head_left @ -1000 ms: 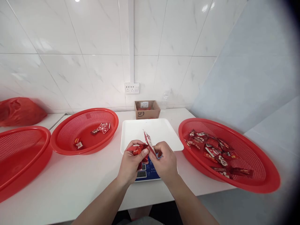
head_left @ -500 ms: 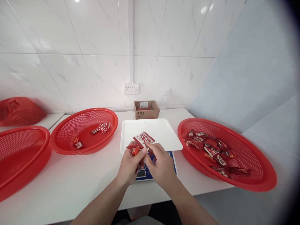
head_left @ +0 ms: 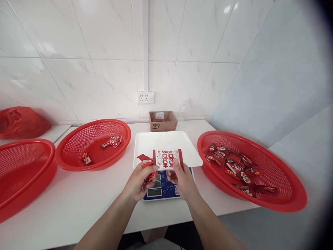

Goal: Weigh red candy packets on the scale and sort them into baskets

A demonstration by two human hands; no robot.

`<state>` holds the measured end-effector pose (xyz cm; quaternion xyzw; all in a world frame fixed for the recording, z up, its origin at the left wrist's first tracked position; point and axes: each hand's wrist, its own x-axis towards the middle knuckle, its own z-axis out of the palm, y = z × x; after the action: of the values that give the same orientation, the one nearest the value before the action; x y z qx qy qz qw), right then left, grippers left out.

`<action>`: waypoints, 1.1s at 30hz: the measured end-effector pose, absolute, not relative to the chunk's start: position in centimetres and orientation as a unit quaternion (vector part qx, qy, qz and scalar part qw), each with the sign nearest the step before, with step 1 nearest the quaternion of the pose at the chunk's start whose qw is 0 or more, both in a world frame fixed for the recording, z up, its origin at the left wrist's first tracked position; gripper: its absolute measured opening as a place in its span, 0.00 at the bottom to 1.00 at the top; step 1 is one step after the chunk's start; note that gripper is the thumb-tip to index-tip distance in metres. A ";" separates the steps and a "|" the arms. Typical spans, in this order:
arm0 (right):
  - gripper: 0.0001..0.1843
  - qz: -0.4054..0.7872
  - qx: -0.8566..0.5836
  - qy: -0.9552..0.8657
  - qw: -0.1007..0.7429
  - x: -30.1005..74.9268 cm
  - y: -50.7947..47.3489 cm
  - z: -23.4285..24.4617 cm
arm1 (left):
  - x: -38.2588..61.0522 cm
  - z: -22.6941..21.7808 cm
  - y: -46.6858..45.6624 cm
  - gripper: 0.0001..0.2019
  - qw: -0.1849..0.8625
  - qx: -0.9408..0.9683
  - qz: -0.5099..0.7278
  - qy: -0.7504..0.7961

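Note:
My right hand pinches the right end of a red-and-white snack packet, its printed side facing up. My left hand is closed around several crumpled red packets; its thumb also touches the left end of the printed packet. Both hands are held above the front of a digital scale, whose blue panel shows between them. Behind the hands sits the scale's white tray. Parts of the packets in my left hand are hidden by the fingers.
On the right, a red plastic basket holds several red packets. Another red basket at left contains a few. A third basket stands farther left, near a red plastic bag. A cardboard box is against the wall.
The printed packet has turned from tilted to nearly level and now stretches between both hands. My hands have moved apart, uncovering more of the scale's panel.

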<state>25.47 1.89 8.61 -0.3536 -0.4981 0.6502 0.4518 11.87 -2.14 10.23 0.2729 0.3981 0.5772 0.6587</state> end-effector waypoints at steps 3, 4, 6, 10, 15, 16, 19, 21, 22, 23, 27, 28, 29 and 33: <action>0.24 0.613 -0.378 -0.510 0.471 25.6 1.9 8.2 | 12.1 10.0 -2.3 0.12 0.659 0.294 0.564 0.400; 0.23 0.598 -0.380 -0.520 0.476 25.7 1.8 8.1 | 12.1 10.0 -2.4 0.12 0.659 0.297 0.562 0.401; 0.23 0.565 -0.385 -0.545 0.486 25.8 1.8 7.9 | 12.3 10.0 -2.5 0.11 0.658 0.297 0.561 0.405; 0.24 0.524 -0.407 -0.566 0.489 26.1 1.6 8.4 | 12.6 9.9 -2.6 0.13 0.666 0.294 0.551 0.408; 0.24 0.546 -0.414 -0.549 0.479 27.0 1.9 9.4 | 12.2 9.6 -2.4 0.15 0.670 0.273 0.563 0.400; 0.24 0.565 -0.406 -0.551 0.460 27.3 2.1 9.5 | 11.9 9.6 -2.3 0.16 0.666 0.266 0.574 0.396; 0.21 0.621 -0.374 -0.586 0.361 28.2 2.5 10.0 | 11.3 9.8 -2.1 0.16 0.655 0.280 0.587 0.384; 0.19 0.637 -0.352 -0.619 0.296 28.5 2.7 10.3 | 11.1 10.0 -2.1 0.19 0.669 0.313 0.559 0.376; 0.19 0.644 -0.339 -0.627 0.278 28.5 2.7 10.4 | 11.2 10.1 -2.2 0.20 0.681 0.330 0.537 0.373; 0.19 0.651 -0.328 -0.628 0.273 28.5 2.8 10.4 | 11.3 10.1 -2.3 0.20 0.691 0.344 0.515 0.373; 0.24 0.656 -0.328 -0.587 0.342 27.9 2.7 10.3 | 12.3 10.0 -2.6 0.17 0.675 0.339 0.518 0.401; 0.24 0.645 -0.331 -0.590 0.357 27.7 2.6 10.3 | 12.5 10.0 -2.5 0.16 0.660 0.321 0.542 0.411; 0.24 0.634 -0.329 -0.599 0.362 27.6 2.6 10.3 | 12.7 9.9 -2.5 0.15 0.644 0.300 0.565 0.418; 0.19 0.579 -0.321 -0.663 0.349 27.5 2.2 10.7 | 13.0 9.5 -2.2 0.16 0.618 0.259 0.600 0.437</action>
<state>27.53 2.24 10.70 -0.3209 -0.6631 0.5794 0.3489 13.04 -2.21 9.53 0.2590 0.4374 0.6000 0.6177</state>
